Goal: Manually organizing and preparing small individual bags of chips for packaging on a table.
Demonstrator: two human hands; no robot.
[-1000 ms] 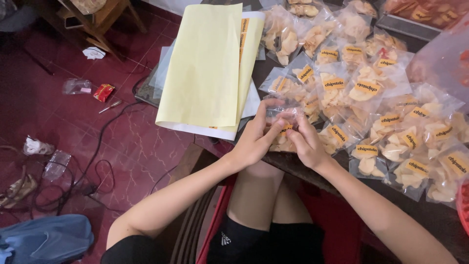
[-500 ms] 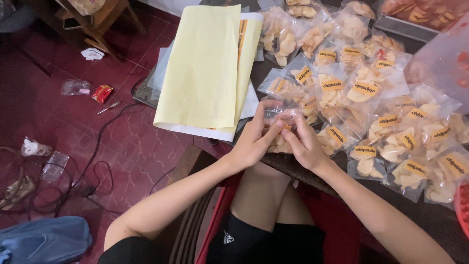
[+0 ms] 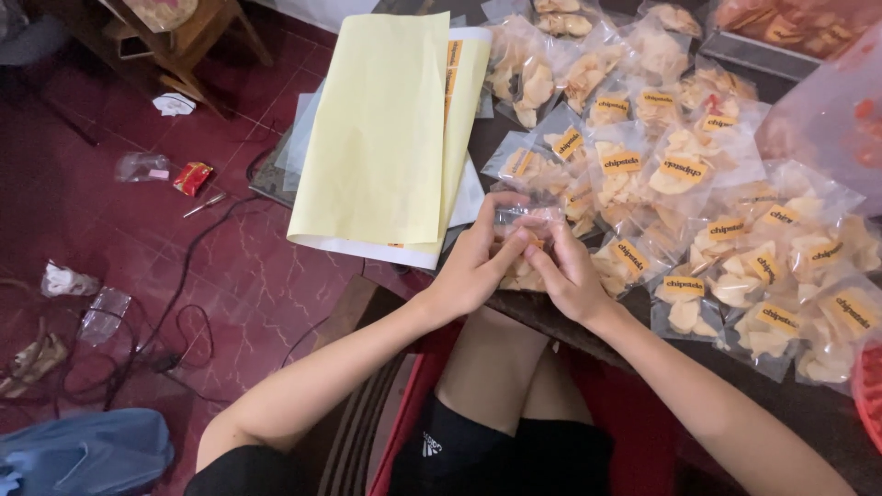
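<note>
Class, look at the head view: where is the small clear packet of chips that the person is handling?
The clear packet of chips sits at centre frame, pinched between the left hand and right hand, at the table's near edge, right of the yellow sheets.

The left hand [image 3: 478, 266] and right hand [image 3: 565, 276] cover most of the small clear bag [image 3: 525, 220], so what is inside is hard to see. The red basket [image 3: 868, 390] is cut off at the edge. The pink bag [image 3: 827, 119] looks blurry.
</note>
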